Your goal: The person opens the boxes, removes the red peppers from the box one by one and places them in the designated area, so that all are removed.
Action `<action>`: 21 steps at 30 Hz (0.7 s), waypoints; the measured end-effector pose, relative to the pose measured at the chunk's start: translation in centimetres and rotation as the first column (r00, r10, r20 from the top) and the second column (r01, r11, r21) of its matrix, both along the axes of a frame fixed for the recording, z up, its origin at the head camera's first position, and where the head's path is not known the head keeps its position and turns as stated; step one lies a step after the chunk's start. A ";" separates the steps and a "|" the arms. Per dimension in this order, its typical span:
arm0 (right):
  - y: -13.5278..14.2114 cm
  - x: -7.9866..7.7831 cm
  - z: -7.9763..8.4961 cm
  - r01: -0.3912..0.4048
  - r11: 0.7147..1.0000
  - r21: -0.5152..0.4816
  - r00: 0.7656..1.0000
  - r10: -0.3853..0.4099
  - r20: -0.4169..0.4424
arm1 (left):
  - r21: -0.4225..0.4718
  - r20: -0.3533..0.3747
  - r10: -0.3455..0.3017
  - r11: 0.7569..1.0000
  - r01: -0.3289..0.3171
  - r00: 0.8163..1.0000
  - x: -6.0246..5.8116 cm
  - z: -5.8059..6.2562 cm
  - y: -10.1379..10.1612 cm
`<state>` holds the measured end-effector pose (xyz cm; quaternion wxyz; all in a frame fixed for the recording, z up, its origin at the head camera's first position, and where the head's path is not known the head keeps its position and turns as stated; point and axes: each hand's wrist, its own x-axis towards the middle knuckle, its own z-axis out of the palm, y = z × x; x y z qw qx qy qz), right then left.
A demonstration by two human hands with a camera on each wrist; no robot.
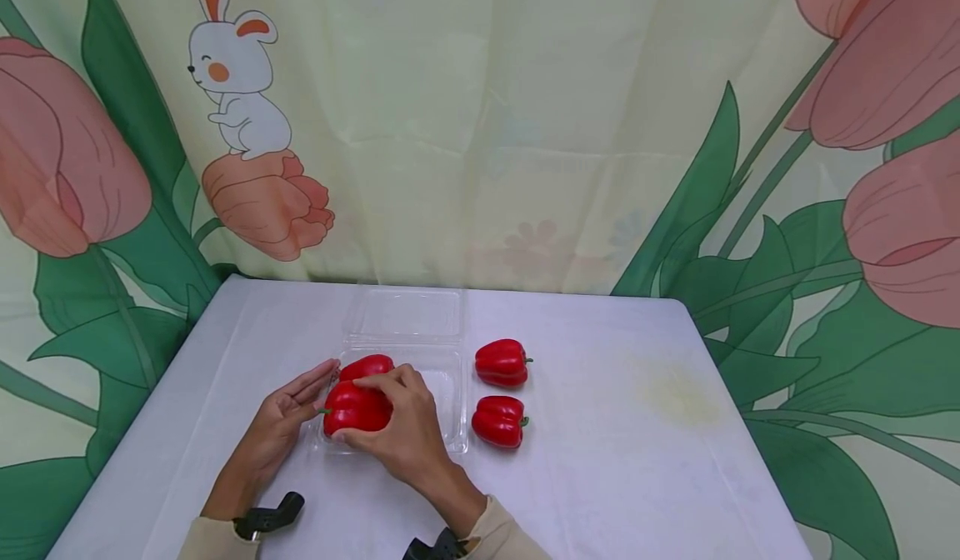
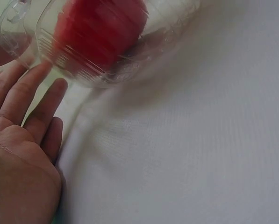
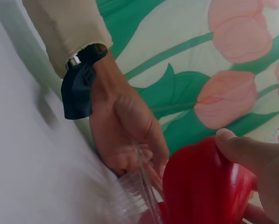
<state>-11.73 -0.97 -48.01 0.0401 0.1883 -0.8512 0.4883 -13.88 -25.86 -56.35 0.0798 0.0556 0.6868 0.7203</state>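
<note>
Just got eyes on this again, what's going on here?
A person's right hand grips a red bell pepper at the near left of an open clear plastic container; whether it rests on the bottom is hard to tell. The left hand is at the container's left side, fingers extended. Another pepper sits behind the held one, and two more peppers lie on the table to the right.

Four peppers (image 1: 501,363), one box (image 1: 453,397), two hands (image 1: 411,433)
Two peppers are at the box, toward the bench's (image 1: 600,468) left edge; two lie outside it, toward the right. Also two sleeves (image 1: 506,533), one rabbit print (image 1: 238,56).
</note>
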 end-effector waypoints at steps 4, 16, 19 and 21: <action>0.5 -0.1 0.4 -0.005 1.000 -0.027 1.000 0.004 -0.025 | -0.008 0.003 0.009 1.000 -0.009 1.000 0.0 0.0 0.0; 2.7 -0.7 0.8 0.053 0.995 -0.087 0.997 -0.057 -0.044 | -0.022 -0.003 0.004 1.000 -0.004 1.000 0.1 0.3 0.2; 3.3 -0.9 0.9 0.071 0.993 -0.091 0.996 -0.075 -0.043 | -0.020 0.003 0.009 1.000 -0.009 1.000 0.1 0.3 0.3; 3.6 -1.0 1.0 0.083 0.992 -0.091 0.995 -0.088 -0.046 | -0.022 0.011 0.008 1.000 -0.008 1.000 0.0 0.3 0.3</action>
